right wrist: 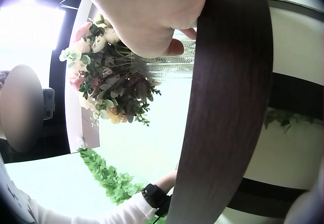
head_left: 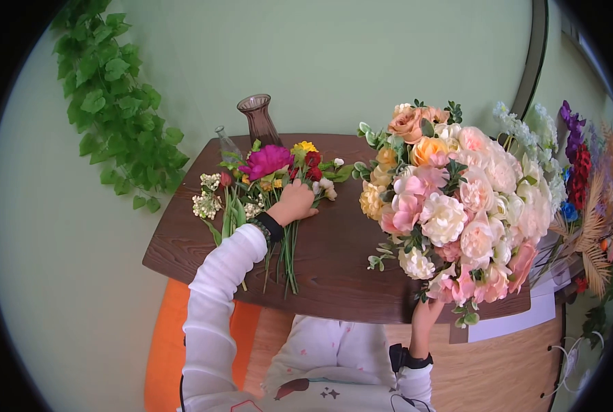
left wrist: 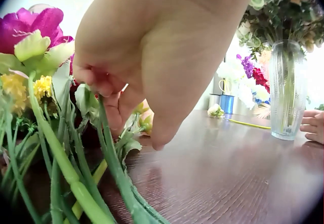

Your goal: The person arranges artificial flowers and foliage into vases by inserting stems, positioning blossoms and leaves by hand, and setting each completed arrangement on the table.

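My left hand (head_left: 296, 203) reaches over the loose flowers at the left of the table. Its curled fingers hold a green flower stem (left wrist: 114, 155), while the thumb points down, apart from them. Around it lie a magenta peony (head_left: 267, 162), small red flowers (head_left: 312, 159), a yellow flower (head_left: 306, 146) and white berry sprigs (head_left: 207, 204). My right hand (head_left: 425, 314) rests at the table's front edge, its loosely bent fingertips right beside a clear ribbed glass vase (left wrist: 287, 92). This vase holds a large bouquet (head_left: 471, 199) of pink, peach and cream blooms.
A purple-brown glass vase (head_left: 259, 120) and a small clear bottle (head_left: 226, 143) stand at the back left of the dark wooden table (head_left: 347, 254). Ivy (head_left: 117, 96) hangs on the wall. More colourful flowers (head_left: 581, 175) stand at the far right. An orange seat (head_left: 165, 343) is below.
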`<state>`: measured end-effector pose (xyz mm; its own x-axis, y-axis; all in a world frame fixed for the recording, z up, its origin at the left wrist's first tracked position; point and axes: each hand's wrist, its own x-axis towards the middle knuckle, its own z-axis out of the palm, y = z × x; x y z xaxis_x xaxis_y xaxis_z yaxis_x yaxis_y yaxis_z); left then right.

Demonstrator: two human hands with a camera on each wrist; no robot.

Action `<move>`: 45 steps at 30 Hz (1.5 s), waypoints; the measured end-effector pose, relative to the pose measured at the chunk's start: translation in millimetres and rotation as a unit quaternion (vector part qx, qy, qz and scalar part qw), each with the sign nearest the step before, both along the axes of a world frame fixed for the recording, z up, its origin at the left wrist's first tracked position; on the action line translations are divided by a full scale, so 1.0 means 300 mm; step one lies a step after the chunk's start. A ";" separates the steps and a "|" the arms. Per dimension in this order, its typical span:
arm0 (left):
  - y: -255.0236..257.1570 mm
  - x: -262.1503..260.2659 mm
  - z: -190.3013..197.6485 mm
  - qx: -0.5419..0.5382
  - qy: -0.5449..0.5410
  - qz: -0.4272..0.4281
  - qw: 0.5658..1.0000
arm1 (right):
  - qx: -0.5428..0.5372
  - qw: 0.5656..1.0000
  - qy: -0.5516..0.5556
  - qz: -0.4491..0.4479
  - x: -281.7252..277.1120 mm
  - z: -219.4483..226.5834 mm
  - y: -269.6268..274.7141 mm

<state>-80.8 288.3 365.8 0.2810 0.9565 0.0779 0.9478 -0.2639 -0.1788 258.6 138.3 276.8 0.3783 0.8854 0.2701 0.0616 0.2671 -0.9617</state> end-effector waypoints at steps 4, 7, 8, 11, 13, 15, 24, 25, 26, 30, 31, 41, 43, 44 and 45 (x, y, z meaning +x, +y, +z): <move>0.042 0.000 -0.032 -0.038 0.011 0.073 0.997 | -0.001 1.000 -0.004 -0.023 -0.015 0.032 -0.004; 0.057 0.007 -0.019 -0.086 -0.044 0.119 0.988 | 0.002 1.000 -0.019 -0.024 0.005 -0.011 0.005; 0.060 0.008 -0.010 -0.085 -0.045 0.118 0.988 | -0.015 1.000 -0.022 -0.015 0.011 -0.023 0.007; 0.086 -0.017 0.007 -0.132 -0.109 0.123 0.978 | -0.017 0.999 -0.026 -0.019 0.008 -0.024 0.012; 0.124 -0.060 -0.009 -0.193 -0.193 0.058 0.960 | -0.004 0.999 -0.027 -0.030 -0.002 -0.017 0.014; 0.135 -0.086 -0.018 -0.191 -0.211 0.067 0.956 | 0.015 0.999 0.004 -0.036 -0.008 -0.006 0.013; 0.020 -0.068 0.192 -0.129 -0.625 -0.037 0.769 | 0.023 0.999 -0.017 -0.021 0.011 -0.025 0.028; 0.016 -0.066 0.211 -0.113 -0.684 -0.046 0.719 | 0.024 0.999 -0.017 -0.021 0.011 -0.020 0.027; 0.025 -0.073 0.217 -0.055 -0.672 -0.051 0.737 | 0.027 0.999 -0.027 -0.020 0.011 -0.016 0.026; 0.001 -0.075 0.276 -0.028 -0.721 -0.060 0.689 | 0.073 0.997 -0.006 -0.022 0.002 -0.026 0.041; -0.008 -0.069 0.283 -0.027 -0.722 -0.061 0.689 | 0.074 0.997 -0.007 -0.022 0.004 -0.025 0.041; -0.076 -0.086 0.317 -0.026 -0.819 -0.062 0.570 | 0.055 0.998 -0.020 0.020 0.025 -0.018 0.062; -0.102 -0.092 0.318 -0.039 -0.829 -0.056 0.555 | 0.050 0.998 -0.017 0.029 0.058 -0.018 0.078; -0.118 -0.092 0.314 -0.050 -0.829 -0.065 0.553 | 0.007 0.999 -0.020 0.048 0.081 -0.008 0.088; -0.133 -0.094 0.309 -0.062 -0.829 -0.073 0.551 | -0.036 0.997 -0.024 0.067 0.093 -0.002 0.094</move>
<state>-109.2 248.5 458.5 -0.0041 0.9600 0.2799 -0.2519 -0.2718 0.9288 286.4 166.5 276.1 0.2440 0.9448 0.2185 0.0763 0.2059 -0.9756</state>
